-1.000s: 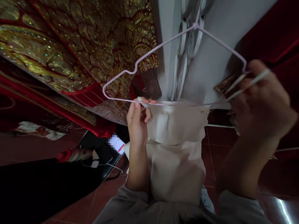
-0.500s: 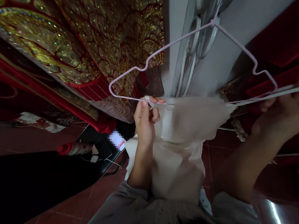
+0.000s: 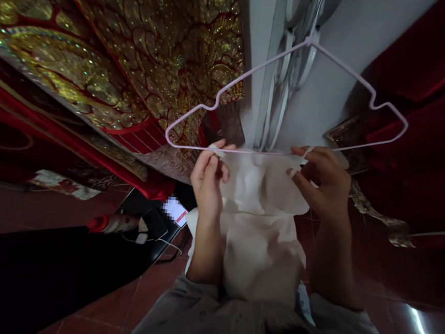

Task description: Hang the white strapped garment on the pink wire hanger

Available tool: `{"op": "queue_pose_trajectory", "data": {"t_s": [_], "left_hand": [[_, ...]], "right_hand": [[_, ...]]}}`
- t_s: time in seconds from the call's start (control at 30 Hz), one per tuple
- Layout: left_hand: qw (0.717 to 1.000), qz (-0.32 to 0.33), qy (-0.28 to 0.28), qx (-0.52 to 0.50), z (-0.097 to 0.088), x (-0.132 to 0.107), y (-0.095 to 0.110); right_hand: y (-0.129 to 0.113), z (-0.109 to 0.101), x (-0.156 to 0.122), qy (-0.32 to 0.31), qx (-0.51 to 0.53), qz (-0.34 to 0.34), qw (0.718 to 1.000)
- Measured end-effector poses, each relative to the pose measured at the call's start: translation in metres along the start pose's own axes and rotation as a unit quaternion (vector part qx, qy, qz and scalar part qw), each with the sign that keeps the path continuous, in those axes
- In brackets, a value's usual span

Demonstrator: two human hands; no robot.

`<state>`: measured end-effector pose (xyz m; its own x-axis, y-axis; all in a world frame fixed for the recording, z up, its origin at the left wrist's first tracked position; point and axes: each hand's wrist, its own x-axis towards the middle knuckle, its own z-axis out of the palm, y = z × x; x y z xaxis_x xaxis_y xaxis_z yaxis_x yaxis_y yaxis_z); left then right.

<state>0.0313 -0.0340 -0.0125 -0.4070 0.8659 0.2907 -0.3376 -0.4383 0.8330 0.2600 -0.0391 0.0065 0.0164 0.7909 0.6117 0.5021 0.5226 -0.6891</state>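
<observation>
A pale pink wire hanger [image 3: 262,69] hangs in front of me by its hook. Along its lower bar, cream cloth [image 3: 265,254] drapes down towards my lap. My left hand [image 3: 209,179] is closed at the left part of the bar, pinching the cloth's top edge against it. At the right part of the bar is my right hand [image 3: 322,181], thumb and forefinger bent around the cloth edge. A short piece of white strap [image 3: 307,152] shows by its fingers; the rest of the strap is hidden.
Gold-sequinned red garments [image 3: 139,50] hang close on the left, dark red cloth [image 3: 424,127] on the right. Behind the hanger is a grey metal scrollwork panel [image 3: 286,84]. A black bench [image 3: 81,264] holds a lit phone [image 3: 175,211], a red-capped bottle [image 3: 112,223] and a charger [image 3: 141,238].
My right hand has come in from the far right, where it held the strap stretched out, to the hanger's bar. The hanger has shifted slightly left. My left hand stays at the bar.
</observation>
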Motion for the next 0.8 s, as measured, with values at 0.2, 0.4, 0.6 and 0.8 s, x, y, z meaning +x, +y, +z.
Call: {"op": "queue_pose_trajectory", "data": {"t_s": [0.2, 0.4, 0.6, 0.8], "left_hand": [[0.933, 0.285, 0.172, 0.139, -0.053, 0.043, 0.006], [0.955, 0.137, -0.124, 0.230, -0.038, 0.081, 0.046], [0.934, 0.146, -0.198, 0.259, -0.005, 0.078, 0.081], [0.994, 0.090, 0.048, 0.043, -0.007, 0.057, 0.035]], "right_hand": [[0.013, -0.003, -0.002, 0.037, 0.022, -0.011, 0.999], [0.012, 0.001, -0.005, 0.016, 0.045, -0.010, 0.999], [0.013, 0.004, -0.011, -0.013, 0.064, 0.012, 0.998], [0.009, 0.010, -0.010, -0.021, 0.061, -0.001, 0.998]]}}
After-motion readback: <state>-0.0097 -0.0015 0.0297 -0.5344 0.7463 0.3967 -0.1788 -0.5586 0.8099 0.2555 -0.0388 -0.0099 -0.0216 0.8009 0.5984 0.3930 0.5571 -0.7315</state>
